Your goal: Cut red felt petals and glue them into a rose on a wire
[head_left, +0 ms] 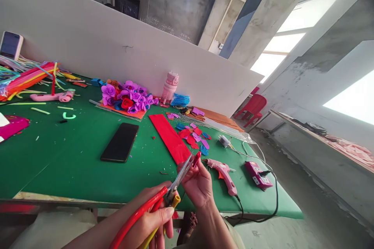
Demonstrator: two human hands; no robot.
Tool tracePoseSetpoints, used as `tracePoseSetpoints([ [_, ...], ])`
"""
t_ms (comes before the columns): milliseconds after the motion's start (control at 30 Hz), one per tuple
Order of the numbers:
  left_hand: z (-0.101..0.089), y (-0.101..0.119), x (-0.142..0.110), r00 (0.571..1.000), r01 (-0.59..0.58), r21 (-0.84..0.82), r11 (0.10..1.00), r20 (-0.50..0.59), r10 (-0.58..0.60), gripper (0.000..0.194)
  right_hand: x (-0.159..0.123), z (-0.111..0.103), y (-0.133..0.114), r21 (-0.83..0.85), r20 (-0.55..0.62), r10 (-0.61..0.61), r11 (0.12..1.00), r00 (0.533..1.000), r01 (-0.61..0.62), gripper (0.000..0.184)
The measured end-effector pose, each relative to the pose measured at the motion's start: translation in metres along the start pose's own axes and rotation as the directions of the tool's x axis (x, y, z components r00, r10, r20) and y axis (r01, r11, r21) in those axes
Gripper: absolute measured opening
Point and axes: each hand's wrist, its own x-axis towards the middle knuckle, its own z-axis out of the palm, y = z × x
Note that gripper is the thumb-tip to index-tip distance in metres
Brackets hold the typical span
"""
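My left hand (152,218) is closed round the red and yellow handles of a pair of scissors (181,174), low in the view, just off the table's near edge. The blades are open and point up to the right. My right hand (198,184) pinches a small red foam piece (196,158) at the blade tips. A long red foam strip (169,137) lies on the green table (73,163) just beyond my hands. Several cut red, blue and purple petals (195,135) are scattered beside it.
A black phone (120,142) lies at the table's middle. A pink glue gun (224,173) and a pink power strip (257,175) with cables sit to the right. Foam roses (127,97), a pink bottle (169,88) and foam sticks (26,78) stand by the white partition (87,42).
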Motion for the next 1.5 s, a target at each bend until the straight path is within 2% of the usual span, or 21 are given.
tracePoseSetpoints([
  [200,0.001,0.001,0.002,1.000,0.001,-0.018,1.000,0.029,-0.001,0.035,0.001,-0.003,-0.002,-0.049,-0.010,0.005,0.999,1.000,-0.006,0.017],
  [400,0.002,0.004,0.002,1.000,0.013,0.014,1.000,-0.001,-0.013,0.038,0.000,-0.001,-0.001,-0.042,0.010,0.006,0.999,1.000,-0.005,0.017],
  [567,0.002,0.008,0.000,1.000,0.024,0.006,1.000,-0.005,-0.024,0.041,-0.001,0.003,0.000,-0.008,-0.021,0.023,1.000,1.000,-0.023,0.016],
  [800,0.002,0.010,-0.002,1.000,0.024,-0.010,1.000,-0.014,-0.025,0.036,0.000,0.004,0.001,0.005,0.001,0.016,1.000,1.000,-0.016,0.014],
  [867,-0.001,0.007,-0.001,0.999,0.035,0.002,0.999,0.002,-0.035,0.037,0.001,0.002,0.001,0.006,0.001,0.021,1.000,1.000,-0.021,0.014],
  [1033,-0.010,-0.004,0.002,0.984,0.105,0.045,0.994,0.141,-0.110,0.048,0.005,-0.011,0.000,-0.032,0.025,0.074,0.997,0.997,-0.074,0.017],
  [1200,-0.010,-0.005,0.001,0.988,0.099,-0.016,0.995,0.121,-0.096,0.042,0.007,-0.019,0.001,-0.056,0.050,0.068,0.996,0.996,-0.066,0.016],
  [1367,-0.007,0.000,-0.001,0.993,0.071,-0.038,0.997,0.102,-0.067,0.037,0.006,-0.013,0.001,-0.008,0.027,0.040,0.999,0.999,-0.040,0.012],
  [1500,-0.009,0.003,0.000,0.991,0.072,-0.013,0.997,0.118,-0.070,0.039,0.004,-0.005,0.001,-0.034,0.035,0.025,0.999,0.999,-0.024,0.014],
])
